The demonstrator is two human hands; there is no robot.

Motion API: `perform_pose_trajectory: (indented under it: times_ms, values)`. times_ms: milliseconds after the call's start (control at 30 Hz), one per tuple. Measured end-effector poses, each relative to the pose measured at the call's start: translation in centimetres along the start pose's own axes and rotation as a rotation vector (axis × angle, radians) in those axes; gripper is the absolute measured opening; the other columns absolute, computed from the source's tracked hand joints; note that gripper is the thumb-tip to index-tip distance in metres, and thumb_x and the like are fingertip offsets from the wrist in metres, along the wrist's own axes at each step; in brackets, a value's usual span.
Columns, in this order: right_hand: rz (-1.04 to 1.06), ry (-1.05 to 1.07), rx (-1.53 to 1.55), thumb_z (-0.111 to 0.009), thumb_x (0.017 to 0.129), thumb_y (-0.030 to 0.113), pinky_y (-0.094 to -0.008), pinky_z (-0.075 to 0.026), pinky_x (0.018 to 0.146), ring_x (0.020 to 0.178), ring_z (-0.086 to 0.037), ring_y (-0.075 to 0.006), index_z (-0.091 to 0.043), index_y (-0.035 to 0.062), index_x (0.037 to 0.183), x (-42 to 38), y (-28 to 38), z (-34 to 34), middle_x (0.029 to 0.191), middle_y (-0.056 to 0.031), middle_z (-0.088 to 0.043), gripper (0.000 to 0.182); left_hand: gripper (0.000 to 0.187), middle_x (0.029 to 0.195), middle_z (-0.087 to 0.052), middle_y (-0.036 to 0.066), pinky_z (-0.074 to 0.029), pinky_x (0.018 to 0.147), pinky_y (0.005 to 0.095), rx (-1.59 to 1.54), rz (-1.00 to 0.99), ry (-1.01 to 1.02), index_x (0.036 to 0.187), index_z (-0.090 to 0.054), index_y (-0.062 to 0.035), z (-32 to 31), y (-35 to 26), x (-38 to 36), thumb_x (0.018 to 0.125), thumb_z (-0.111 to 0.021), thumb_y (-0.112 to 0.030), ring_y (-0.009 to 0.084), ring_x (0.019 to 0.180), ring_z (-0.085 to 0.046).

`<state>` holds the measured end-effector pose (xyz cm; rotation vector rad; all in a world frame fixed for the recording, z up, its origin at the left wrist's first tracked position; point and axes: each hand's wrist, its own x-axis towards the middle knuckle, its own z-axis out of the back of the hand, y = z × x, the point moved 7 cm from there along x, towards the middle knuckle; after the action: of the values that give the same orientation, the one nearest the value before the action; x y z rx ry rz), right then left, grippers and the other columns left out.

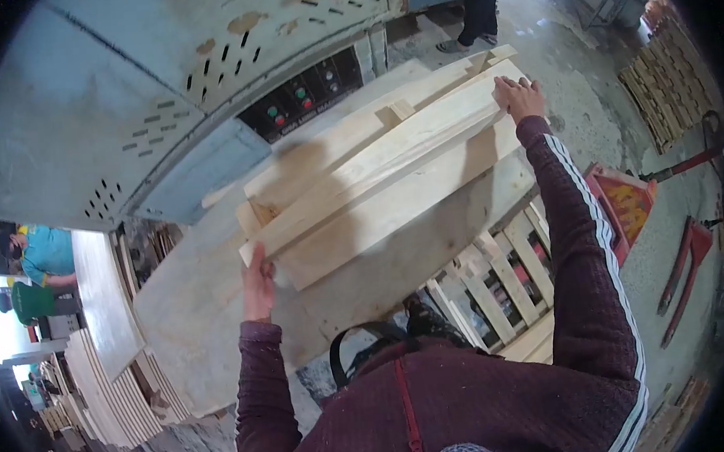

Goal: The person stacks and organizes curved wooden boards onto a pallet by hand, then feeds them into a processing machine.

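A long pale wooden board (387, 158) lies slantwise across a worn worktable (196, 298), between my two hands. My left hand (258, 284) is closed on its near left end, thumb pointing up along the edge. At the far right end, my right hand (521, 98) curls its fingers over the board. A flat wider plank (395, 218) lies beneath on my side, and another plank (308, 165) lies behind it. Small wooden blocks, one at the left end (250, 220) and one near the middle (396, 113), sit by the planks.
Behind the table stands a grey-blue metal machine (146, 90) with a button panel (300, 97). A slatted pallet (502, 279) lies below the table's near edge. Red metal equipment (622, 206) stands on the right floor. Stacked boards (111, 390) and people (49, 253) are at left; another person (481, 7) stands beyond.
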<state>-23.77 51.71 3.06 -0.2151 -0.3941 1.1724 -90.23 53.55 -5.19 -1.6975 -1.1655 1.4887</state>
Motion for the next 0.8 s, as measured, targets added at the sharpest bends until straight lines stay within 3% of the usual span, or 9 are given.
perform_pose_trajectory:
  times_ms: [333, 433, 467, 500, 567, 633, 667, 733, 800]
  values:
    - [-0.135, -0.130, 0.068, -0.058, 0.083, 0.026, -0.0445, -0.043, 0.086, 0.101, -0.062, -0.0211, -0.057, 0.0216, 0.113, 11.1, -4.4, -4.6, 0.109, 0.0018, -0.065, 0.031, 0.043, 0.117, -0.057, -0.003, -0.038, 0.087, 0.0296, 0.103, 0.018, 0.038, 0.125, -0.053, -0.0155, -10.0, -1.1, 5.0, 0.090, -0.063, -0.038, 0.0109, 0.105, -0.051]
    - [-0.225, -0.059, 0.102, -0.050, 0.088, 0.028, -0.0459, -0.053, 0.073, 0.091, -0.066, -0.0305, -0.056, 0.0186, 0.115, 14.0, -6.6, -9.4, 0.105, -0.0063, -0.067, 0.028, 0.051, 0.129, -0.052, 0.001, -0.033, 0.099, 0.0320, 0.106, -0.064, 0.173, 0.133, -0.048, -0.0115, -11.0, -0.5, 6.2, 0.090, -0.061, -0.038, 0.0142, 0.118, -0.046]
    - [-0.113, -0.269, 0.024, -0.050, 0.089, 0.025, -0.0471, -0.054, 0.069, 0.090, -0.066, -0.0311, -0.054, 0.0174, 0.121, 14.8, -8.0, -14.0, 0.106, -0.0101, -0.067, 0.034, 0.056, 0.138, -0.047, 0.004, -0.029, 0.108, 0.0326, 0.119, -0.131, 0.249, 0.138, -0.045, -0.0087, -11.0, 0.1, 6.2, 0.091, -0.060, -0.036, 0.0168, 0.128, -0.042]
    - [-0.239, 0.011, 0.062, -0.049, 0.089, 0.023, -0.0453, -0.052, 0.080, 0.096, -0.065, -0.0314, -0.048, 0.0127, 0.132, 13.9, -8.1, -12.6, 0.121, -0.0128, -0.060, 0.044, 0.061, 0.143, -0.041, 0.006, -0.023, 0.111, 0.0335, 0.036, -0.133, 0.314, 0.141, -0.038, -0.0078, -11.7, 0.2, 5.1, 0.092, -0.058, -0.037, 0.0190, 0.133, -0.035]
    - [-0.050, -0.213, 0.228, -0.056, 0.083, 0.008, -0.0408, -0.029, 0.111, 0.133, -0.038, -0.0304, -0.040, 0.0051, 0.137, 12.8, -8.2, -15.3, 0.145, -0.0159, -0.038, 0.057, 0.070, 0.148, -0.034, 0.011, -0.017, 0.114, 0.0350, 0.191, -0.382, 0.384, 0.146, -0.027, -0.0051, -12.2, 1.5, 5.2, 0.093, -0.056, -0.039, 0.0233, 0.139, -0.028]
    - [0.288, -0.823, 0.508, -0.070, 0.072, 0.006, -0.0419, -0.024, 0.114, 0.137, -0.031, -0.0337, -0.037, 0.0033, 0.139, 4.2, -5.2, -8.1, 0.146, -0.0190, -0.035, 0.075, 0.082, 0.149, -0.031, 0.016, -0.017, 0.114, 0.0379, 0.557, -0.624, 0.259, 0.148, -0.019, -0.0019, -11.3, 2.5, 5.6, 0.090, -0.059, -0.043, 0.0279, 0.139, -0.026]
    - [0.101, -0.677, 0.614, -0.074, 0.069, 0.007, -0.0419, -0.025, 0.114, 0.137, -0.030, -0.0335, -0.037, 0.0021, 0.140, 1.9, -4.3, -7.6, 0.145, -0.0202, -0.035, 0.080, 0.085, 0.149, -0.030, 0.017, -0.016, 0.115, 0.0390, 0.601, -0.645, 0.167, 0.148, -0.017, -0.0012, -10.3, 1.2, 3.6, 0.088, -0.060, -0.045, 0.0291, 0.139, -0.025]
    - [-0.186, -0.490, 0.503, -0.067, 0.080, 0.035, -0.0406, -0.022, 0.115, 0.138, -0.027, -0.0329, -0.027, 0.0013, 0.144, -4.1, 0.2, -5.8, 0.147, -0.0189, -0.031, 0.083, 0.096, 0.150, -0.026, 0.020, -0.015, 0.115, 0.0421, 0.209, -0.502, 0.111, 0.148, -0.014, -0.0005, -8.4, -1.3, -0.9, 0.082, -0.065, -0.050, 0.0318, 0.140, -0.022]
    - [-0.007, -0.679, 0.420, -0.053, 0.086, 0.055, -0.0430, -0.019, 0.116, 0.138, -0.027, -0.0342, -0.021, 0.0064, 0.148, -11.7, 6.1, -5.1, 0.151, -0.0170, -0.025, 0.085, 0.103, 0.151, -0.023, 0.023, -0.014, 0.115, 0.0439, -0.240, -0.371, 0.144, 0.148, -0.013, -0.0006, -4.3, -0.2, -2.6, 0.078, -0.068, -0.054, 0.0333, 0.141, -0.019]
